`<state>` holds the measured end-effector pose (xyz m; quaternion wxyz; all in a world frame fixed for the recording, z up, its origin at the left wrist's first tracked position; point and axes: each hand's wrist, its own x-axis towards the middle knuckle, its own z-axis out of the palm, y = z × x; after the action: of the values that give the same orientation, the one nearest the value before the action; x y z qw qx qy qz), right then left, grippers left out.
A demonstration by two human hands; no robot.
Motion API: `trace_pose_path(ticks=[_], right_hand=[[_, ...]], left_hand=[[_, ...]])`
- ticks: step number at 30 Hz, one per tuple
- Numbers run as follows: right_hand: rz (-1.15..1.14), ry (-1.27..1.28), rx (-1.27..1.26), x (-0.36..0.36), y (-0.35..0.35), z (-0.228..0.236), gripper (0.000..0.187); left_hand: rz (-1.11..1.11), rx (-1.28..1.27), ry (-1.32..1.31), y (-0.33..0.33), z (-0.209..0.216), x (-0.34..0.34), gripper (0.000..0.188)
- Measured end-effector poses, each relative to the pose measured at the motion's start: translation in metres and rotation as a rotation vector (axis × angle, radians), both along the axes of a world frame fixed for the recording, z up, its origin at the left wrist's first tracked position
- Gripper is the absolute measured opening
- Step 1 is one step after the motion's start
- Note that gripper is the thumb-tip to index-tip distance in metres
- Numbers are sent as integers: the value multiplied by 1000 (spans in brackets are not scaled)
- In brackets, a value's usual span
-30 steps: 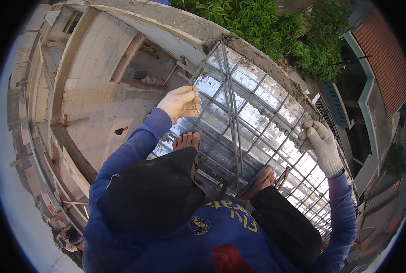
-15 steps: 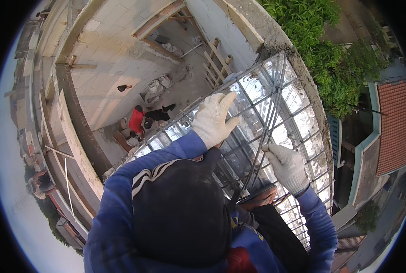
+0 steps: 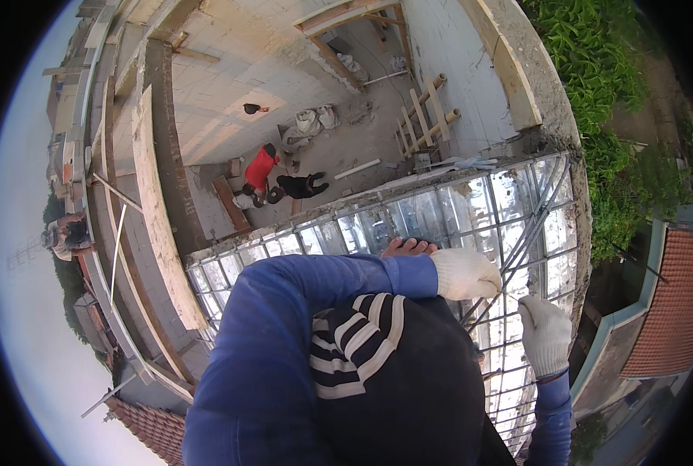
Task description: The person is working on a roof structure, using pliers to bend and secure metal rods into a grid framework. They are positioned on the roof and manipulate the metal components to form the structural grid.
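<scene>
Both my hands wear white knitted gloves above a grid of steel reinforcing bars (image 3: 508, 208) laid over shiny ribbed metal sheeting (image 3: 420, 219). My left hand (image 3: 468, 274) reaches across from the left, its fingers closed beside a few dark, slanting steel bars (image 3: 534, 213). Just to its right, my right hand (image 3: 547, 334) is closed too, thumb and fingers pinched together. A thin, pale strand seems to run between the two hands, too fine to name. Bare toes (image 3: 410, 247) rest on the sheeting behind my left wrist. Black cloth with white stripes (image 3: 362, 342) hides what lies below.
Beyond the sheeting's far edge, a deep room holds a person in red (image 3: 261, 167), white sacks (image 3: 309, 123) and a wooden ladder (image 3: 428, 120). Long timber boards (image 3: 160, 210) line the left. At right are a concrete edge (image 3: 576, 124), green foliage (image 3: 587, 70) and a tiled roof (image 3: 673, 311).
My left hand has gone from spread fingers to closed and moved right and nearer. My right hand has shifted right and nearer. The view has swung, moving the room rightward in the picture.
</scene>
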<state>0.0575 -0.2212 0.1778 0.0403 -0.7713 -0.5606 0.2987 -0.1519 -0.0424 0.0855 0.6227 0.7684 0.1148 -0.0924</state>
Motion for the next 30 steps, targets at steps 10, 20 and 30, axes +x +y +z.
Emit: trace_pose_path(ticks=[10, 20, 30], right_hand=[[-933, 759, 158, 39, 30, -31, 51], [-1075, 1343, 284, -19, 114, -87, 52], [-939, 1699, 168, -5, 104, -105, 103]], left_hand=[[107, -231, 97, 6, -18, 5, 43], [323, -543, 241, 21, 2, -3, 40], [451, -761, 368, 13, -1, -8, 44]])
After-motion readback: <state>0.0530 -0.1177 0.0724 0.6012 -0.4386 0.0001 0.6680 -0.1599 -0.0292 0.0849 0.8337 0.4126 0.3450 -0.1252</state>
